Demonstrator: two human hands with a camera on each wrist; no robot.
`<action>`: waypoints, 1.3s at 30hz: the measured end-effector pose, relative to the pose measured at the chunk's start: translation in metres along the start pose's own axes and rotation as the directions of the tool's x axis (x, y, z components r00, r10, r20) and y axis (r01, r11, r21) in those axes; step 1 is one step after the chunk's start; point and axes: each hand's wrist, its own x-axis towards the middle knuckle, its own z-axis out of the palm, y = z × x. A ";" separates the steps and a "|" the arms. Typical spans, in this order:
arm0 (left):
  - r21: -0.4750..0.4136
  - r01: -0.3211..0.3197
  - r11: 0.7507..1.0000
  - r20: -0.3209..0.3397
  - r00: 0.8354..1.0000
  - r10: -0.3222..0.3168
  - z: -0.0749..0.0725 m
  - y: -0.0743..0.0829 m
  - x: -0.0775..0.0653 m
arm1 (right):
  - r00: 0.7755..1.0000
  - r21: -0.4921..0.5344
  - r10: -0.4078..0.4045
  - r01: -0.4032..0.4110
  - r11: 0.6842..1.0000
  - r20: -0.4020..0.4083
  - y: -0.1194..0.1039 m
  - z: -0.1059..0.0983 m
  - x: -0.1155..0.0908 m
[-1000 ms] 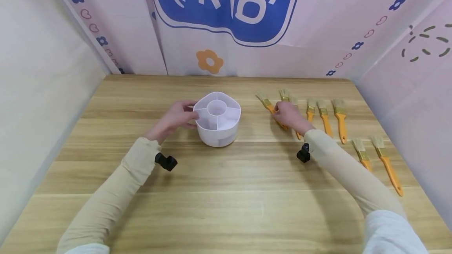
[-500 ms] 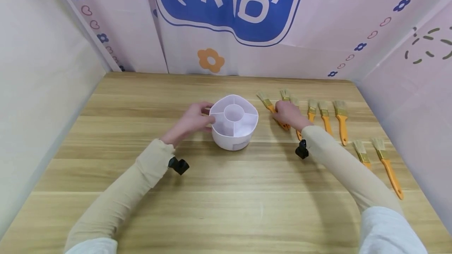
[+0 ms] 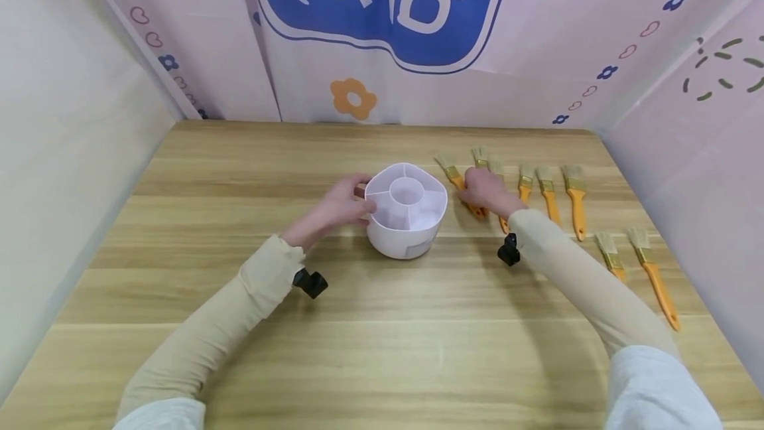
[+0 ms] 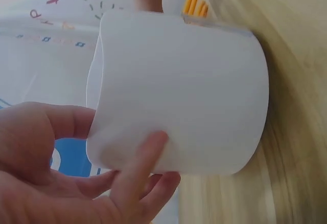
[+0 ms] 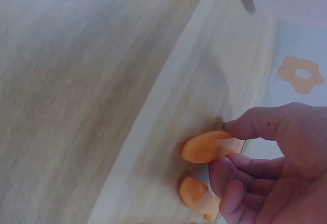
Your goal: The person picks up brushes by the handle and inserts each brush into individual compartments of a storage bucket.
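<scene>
The person's left hand [image 3: 341,204] grips the white divided organizer [image 3: 394,244] by its left wall, thumb at the rim and fingers against the outer side. The organizer is upright, about midway between the left and right edges of the surface [image 3: 382,350] and towards its back edge; whether its base fully touches down is hard to tell. The right hand [image 3: 486,190] pinches the handle of the leftmost brush [image 3: 457,181] between thumb and finger, the neighbouring brush [image 3: 481,156] lying just beside. More brushes [image 3: 577,208] lie towards the back right corner, with a pair [image 3: 659,292] near the right edge.

The step in hand looks like picking up a first brush while the organizer is held ready. The next move would probably call for lifting that handle clear of its neighbour and keeping the organizer steady.
</scene>
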 end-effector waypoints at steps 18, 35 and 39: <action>0.012 -0.106 0.994 -0.020 0.994 0.106 0.001 -0.005 -0.006 | 0.998 0.104 0.062 -0.065 0.992 0.030 -0.001 -0.005 -0.013; -0.031 -0.105 0.994 -0.162 0.982 0.099 0.002 -0.007 -0.007 | 0.998 0.175 0.033 -0.024 0.984 -0.049 0.004 -0.008 -0.029; -0.095 -0.087 0.992 -0.154 0.985 0.072 0.002 -0.009 -0.004 | 0.987 0.249 0.052 -0.013 0.968 -0.150 -0.007 -0.021 -0.041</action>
